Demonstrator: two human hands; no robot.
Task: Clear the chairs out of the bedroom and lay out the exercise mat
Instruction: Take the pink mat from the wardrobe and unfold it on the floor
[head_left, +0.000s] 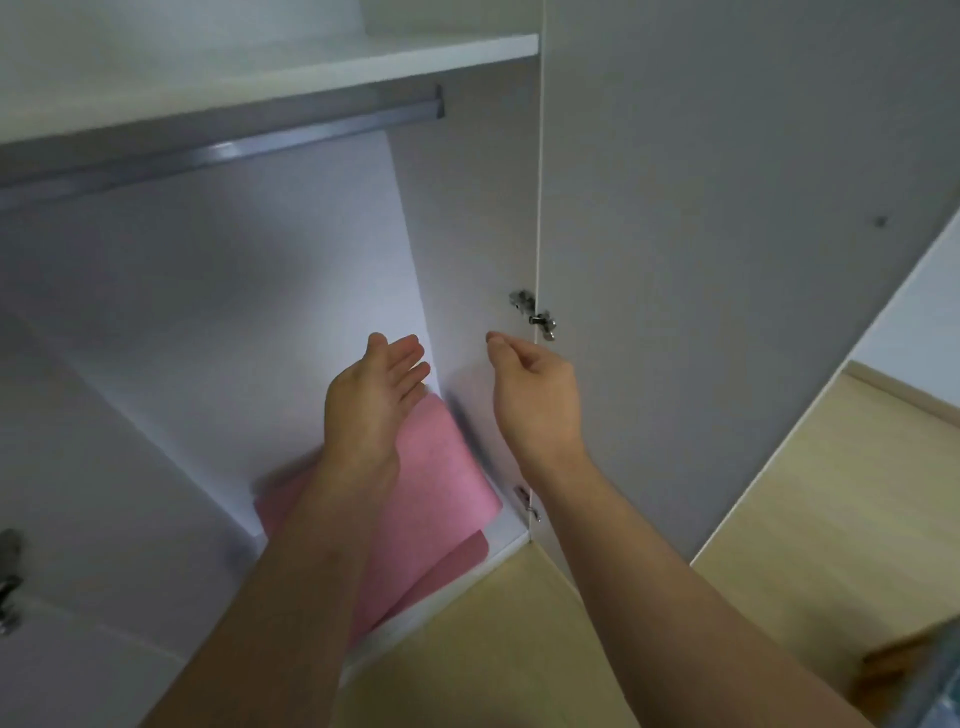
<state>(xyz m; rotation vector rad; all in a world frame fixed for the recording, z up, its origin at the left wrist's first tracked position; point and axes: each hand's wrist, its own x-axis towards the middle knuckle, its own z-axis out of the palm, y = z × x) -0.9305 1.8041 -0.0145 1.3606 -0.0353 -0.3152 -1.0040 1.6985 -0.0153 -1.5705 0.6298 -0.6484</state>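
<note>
Head view looks down into an open white wardrobe (218, 291), where a soft pink exercise mat (436, 493) lies folded or loosely rolled on the wardrobe floor in the right near corner. Its far end reaches up towards the right inner wall and its near end hangs close to the front edge. The mat's outline is blurred, so its exact fold cannot be told.

Over the mat's far end is the left hand (371, 395), fingers straight and close together, palm turned to the right, holding nothing. Whether it touches the mat cannot be told. Just right of it, apart from the mat, the right hand (535, 389) is held up beside the inner wall with its fingers loosely curled downward, also holding nothing. Both bare forearms reach in from the near edge.

A silver metal hinge (535, 312) sits on the wall just beyond the right hand, and a second hinge (525, 501) is lower, near the mat's right edge. The open white door (727, 208) stands to the right. A grey metal hanging rail (223, 150) runs under a white shelf (260, 57) at the top. Pale wooden flooring (519, 649) shows near and right.
</note>
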